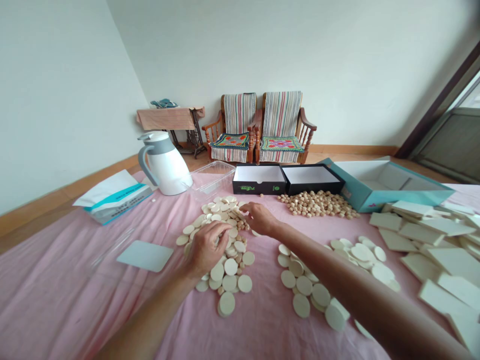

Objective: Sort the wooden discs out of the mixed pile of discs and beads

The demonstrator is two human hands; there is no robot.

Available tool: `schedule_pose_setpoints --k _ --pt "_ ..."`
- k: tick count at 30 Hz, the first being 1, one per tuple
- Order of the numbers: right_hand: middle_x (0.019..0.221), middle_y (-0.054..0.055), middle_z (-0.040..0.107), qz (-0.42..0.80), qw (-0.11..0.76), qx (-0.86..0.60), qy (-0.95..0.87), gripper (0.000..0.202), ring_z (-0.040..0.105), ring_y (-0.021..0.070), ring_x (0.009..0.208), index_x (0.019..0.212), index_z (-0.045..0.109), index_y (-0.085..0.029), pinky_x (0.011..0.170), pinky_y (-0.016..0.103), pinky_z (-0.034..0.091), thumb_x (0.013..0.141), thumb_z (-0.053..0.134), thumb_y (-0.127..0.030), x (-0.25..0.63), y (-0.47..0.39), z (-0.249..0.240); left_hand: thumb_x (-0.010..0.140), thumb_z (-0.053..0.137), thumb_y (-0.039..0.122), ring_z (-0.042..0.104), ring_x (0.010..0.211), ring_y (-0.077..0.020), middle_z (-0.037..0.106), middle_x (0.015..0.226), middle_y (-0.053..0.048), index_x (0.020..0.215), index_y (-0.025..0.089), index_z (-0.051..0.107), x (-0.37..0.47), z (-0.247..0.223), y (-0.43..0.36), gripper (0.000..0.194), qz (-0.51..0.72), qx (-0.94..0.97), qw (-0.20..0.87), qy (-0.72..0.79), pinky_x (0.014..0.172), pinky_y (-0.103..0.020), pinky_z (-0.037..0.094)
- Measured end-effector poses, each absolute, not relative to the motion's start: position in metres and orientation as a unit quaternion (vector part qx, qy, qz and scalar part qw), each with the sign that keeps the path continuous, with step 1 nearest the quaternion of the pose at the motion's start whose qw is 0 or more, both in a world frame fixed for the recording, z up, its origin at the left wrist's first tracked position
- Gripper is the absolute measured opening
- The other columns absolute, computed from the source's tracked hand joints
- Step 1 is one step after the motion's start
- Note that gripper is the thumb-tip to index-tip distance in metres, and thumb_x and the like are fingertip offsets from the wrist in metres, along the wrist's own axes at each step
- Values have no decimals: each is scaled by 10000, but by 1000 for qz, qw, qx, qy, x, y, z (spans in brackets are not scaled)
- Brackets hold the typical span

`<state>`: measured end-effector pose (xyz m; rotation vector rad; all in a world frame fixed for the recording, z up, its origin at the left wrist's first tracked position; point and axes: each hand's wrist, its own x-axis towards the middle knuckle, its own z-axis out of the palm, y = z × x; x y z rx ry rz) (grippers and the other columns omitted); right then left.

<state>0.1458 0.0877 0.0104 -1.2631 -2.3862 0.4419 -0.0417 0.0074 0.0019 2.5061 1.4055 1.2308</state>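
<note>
A mixed heap of pale round wooden discs (230, 266) and small tan wooden beads (243, 225) lies on the pink cloth in front of me. My left hand (209, 246) is over the left side of this heap, its fingers curled in towards the thumb; whatever they hold is hidden. At the heap's upper right, my right hand (259, 218) reaches in with bent fingers close together among the discs and beads. What sits between those fingertips is too small to make out.
Beyond the heap stand two black boxes (258, 188), a clear plastic tray (213, 180), a white jug (168, 167) and a tissue pack (116, 197). To the right are a bead pile (318, 204), more discs (320, 295), square wooden boards (423, 255) and a teal box (397, 195).
</note>
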Motion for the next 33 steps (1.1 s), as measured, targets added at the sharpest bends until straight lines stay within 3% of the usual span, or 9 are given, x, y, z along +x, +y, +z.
schedule_pose_setpoints --k 3,7,14,18,27,33 --pt "995 91 678 163 187 -437 -865 281 604 175 920 937 658 -162 767 238 413 759 483 -32 141 93 8 856 497 139 621 838 -165 678 882 -45 918 194 644 -41 2 7 169 394 802 6 449 770 -284 487" --pt "934 69 675 165 176 -437 -867 279 600 149 795 954 607 -164 673 221 394 730 515 -26 146 90 5 858 496 152 625 825 -166 680 872 -45 905 195 647 -41 3 7 164 392 801 5 452 761 -284 492" --pt "842 65 637 146 192 -464 -852 94 558 148 719 944 506 -171 626 237 347 854 493 -192 155 81 4 858 498 150 629 834 -170 680 882 -42 911 203 644 -40 3 7 164 391 801 1 452 769 -291 497" --pt "840 51 629 146 193 -469 -849 156 547 142 716 927 501 -177 610 229 328 783 558 -158 154 76 5 857 502 144 628 837 -168 679 881 -39 910 200 646 -41 2 8 164 388 802 3 453 772 -288 498" --pt "775 33 625 150 238 -524 -804 171 526 123 660 899 547 -158 587 224 343 750 475 -112 190 68 29 856 499 145 626 845 -167 677 885 -38 920 198 646 -40 2 7 168 388 803 5 453 781 -285 491" --pt "718 3 628 309 139 -452 -825 188 535 106 618 831 637 -159 552 204 385 699 505 -137 278 38 56 858 508 155 629 872 -175 680 909 -48 930 184 646 -41 1 9 158 401 801 -7 444 810 -299 492"
